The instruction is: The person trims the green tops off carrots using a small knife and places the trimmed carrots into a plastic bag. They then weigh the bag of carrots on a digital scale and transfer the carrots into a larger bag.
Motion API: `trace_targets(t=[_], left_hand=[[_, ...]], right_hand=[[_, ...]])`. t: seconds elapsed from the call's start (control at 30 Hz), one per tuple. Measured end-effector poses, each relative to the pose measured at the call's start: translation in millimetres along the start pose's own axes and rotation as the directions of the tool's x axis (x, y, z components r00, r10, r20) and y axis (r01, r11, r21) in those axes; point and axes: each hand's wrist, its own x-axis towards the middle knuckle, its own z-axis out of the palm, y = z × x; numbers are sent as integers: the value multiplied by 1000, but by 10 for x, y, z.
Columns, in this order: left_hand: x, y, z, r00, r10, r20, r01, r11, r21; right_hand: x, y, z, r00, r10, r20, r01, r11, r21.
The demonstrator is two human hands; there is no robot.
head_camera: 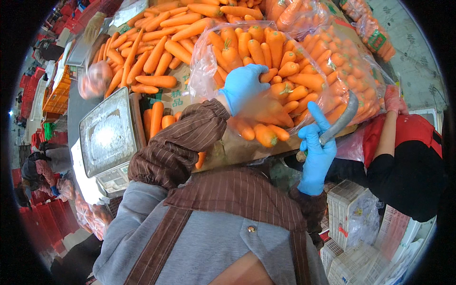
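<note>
My left hand (244, 87), in a blue glove, reaches into an open clear plastic bag (199, 76) of carrots. Its fingertips are at a carrot (269, 75); whether they grip it is unclear. Orange blur lies just below that hand. Several carrots with trimmed green tops fill the bag, some near its lower opening (265, 135). To the right, my right hand (317, 153), also blue-gloved, holds a knife with a curved grey blade (342, 117). The blade points up and right beside the bag, and one finger is raised next to it. The handle is mostly hidden by the hand.
Loose carrots (156, 57) cover the cardboard at the upper left. A metal-topped scale (107, 131) stands left of my arm. More bagged carrots (352, 74) lie at the right, near a co-worker's gloved hand (394, 99). Plastic crates (343, 210) stand below right.
</note>
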Motion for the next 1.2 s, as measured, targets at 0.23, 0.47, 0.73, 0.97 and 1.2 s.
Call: trace_targets(t=[0.23, 0.47, 0.73, 0.97, 1.2], left_hand=[[-214, -177, -987, 942, -214, 259, 336, 585, -738], [-444, -483, -1404, 917, -394, 57, 188, 304, -934], [-17, -556, -1068, 988, -129, -83, 33, 708, -706], [405, -397, -565, 1000, -21, 15, 9, 829, 560], [32, -597, -735, 998, 15, 55, -26, 979, 205]], right_hand=[[41, -91, 19, 994, 101, 39, -102, 995, 1], [204, -112, 256, 982, -33, 186, 33, 999, 3], [151, -46, 165, 989, -8, 150, 4, 1000, 24], [29, -6, 72, 988, 72, 139, -69, 997, -28], [42, 86, 131, 982, 65, 179, -58, 997, -41]])
